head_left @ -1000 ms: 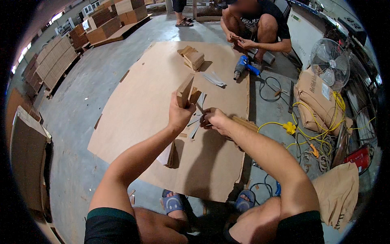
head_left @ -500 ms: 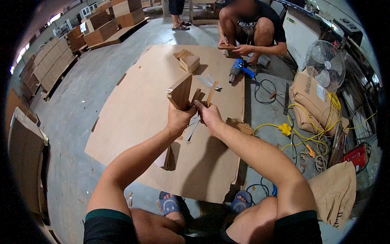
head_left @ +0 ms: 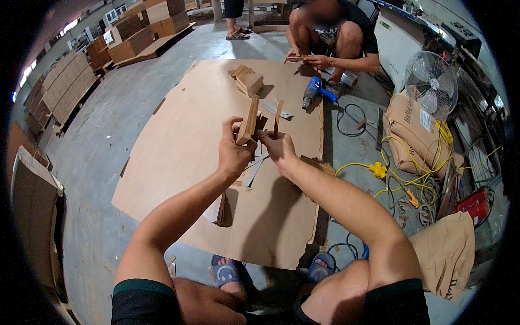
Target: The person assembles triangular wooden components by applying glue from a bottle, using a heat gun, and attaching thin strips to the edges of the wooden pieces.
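Note:
Out over the brown cardboard sheet [head_left: 162,157], my left hand [head_left: 232,154] is closed round a small wooden board [head_left: 249,119], which stands up edge-on from my fingers. Close beside it, my right hand [head_left: 279,149] pinches a thin brown strip [head_left: 278,116] that rises above the fingers. My fingertips nearly meet at the board's lower end, where small dark pieces are partly hidden. Beyond my hands lie a pile of wooden boards [head_left: 250,84] and some pale strips [head_left: 279,110]. Another stack of boards [head_left: 216,210] sits left of my right forearm, nearer to me.
A blue heat gun [head_left: 312,92] lies at the sheet's far right edge, before a crouching person [head_left: 333,43] holding a wooden piece. To the right are a fan [head_left: 431,85], paper sacks [head_left: 411,127] and yellow cables [head_left: 377,170]. Cardboard stacks [head_left: 67,89] stand left.
My left hand has turned the board from its broad face to a narrow edge, and its fingers have lifted higher. The strip in my right hand stands more upright.

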A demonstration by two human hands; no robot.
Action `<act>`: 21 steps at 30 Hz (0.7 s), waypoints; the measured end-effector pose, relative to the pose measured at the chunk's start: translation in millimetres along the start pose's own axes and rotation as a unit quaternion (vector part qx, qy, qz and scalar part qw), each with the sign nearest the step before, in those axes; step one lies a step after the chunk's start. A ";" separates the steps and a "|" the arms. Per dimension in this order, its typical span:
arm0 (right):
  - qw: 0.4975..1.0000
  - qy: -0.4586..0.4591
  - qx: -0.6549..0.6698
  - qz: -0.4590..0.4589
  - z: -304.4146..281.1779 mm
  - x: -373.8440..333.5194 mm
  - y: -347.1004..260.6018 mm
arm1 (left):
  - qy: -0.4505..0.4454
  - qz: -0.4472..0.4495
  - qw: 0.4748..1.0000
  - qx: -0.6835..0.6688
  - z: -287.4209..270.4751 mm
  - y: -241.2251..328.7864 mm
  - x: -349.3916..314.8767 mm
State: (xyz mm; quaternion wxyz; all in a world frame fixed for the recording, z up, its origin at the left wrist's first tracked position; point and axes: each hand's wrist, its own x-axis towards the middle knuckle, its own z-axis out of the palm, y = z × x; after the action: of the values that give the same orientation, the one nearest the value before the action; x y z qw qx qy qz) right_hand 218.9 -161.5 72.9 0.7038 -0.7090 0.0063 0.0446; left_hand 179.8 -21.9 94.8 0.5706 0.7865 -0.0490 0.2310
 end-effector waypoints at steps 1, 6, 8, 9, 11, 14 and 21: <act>1.000 0.001 -0.009 0.000 -1.4 0.2 0.8 | 0.003 -0.018 1.000 0.004 -0.2 3.9 0.5; 0.999 -0.041 0.034 -0.005 -0.7 -2.6 -0.7 | 0.043 0.020 0.999 -0.010 -4.7 -22.5 8.2; 0.999 -0.039 -0.015 -0.020 -0.3 -5.6 -3.6 | 0.046 0.007 0.999 0.013 -8.8 -32.7 9.8; 0.998 -0.037 -0.039 -0.027 0.5 -7.5 -7.0 | 0.049 0.010 0.999 -0.004 -10.5 -39.1 11.2; 0.999 -0.018 -0.042 -0.026 -0.5 7.9 13.8 | 0.037 -0.020 0.999 0.003 -13.3 -47.8 12.2; 1.000 -0.023 -0.008 -0.018 -2.4 9.4 20.5 | 0.035 -0.033 0.999 0.021 -24.1 -64.6 11.5; 0.998 -0.045 -0.051 -0.015 0.5 7.0 21.9 | 0.015 -0.034 0.998 -0.045 -22.7 -45.9 4.2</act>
State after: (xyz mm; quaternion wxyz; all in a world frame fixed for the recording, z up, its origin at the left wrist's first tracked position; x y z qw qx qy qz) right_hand 224.2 -160.8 50.5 0.6669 -0.7412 -0.0378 0.0663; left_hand 192.2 15.5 61.9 0.6139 0.7574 -0.0242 0.2211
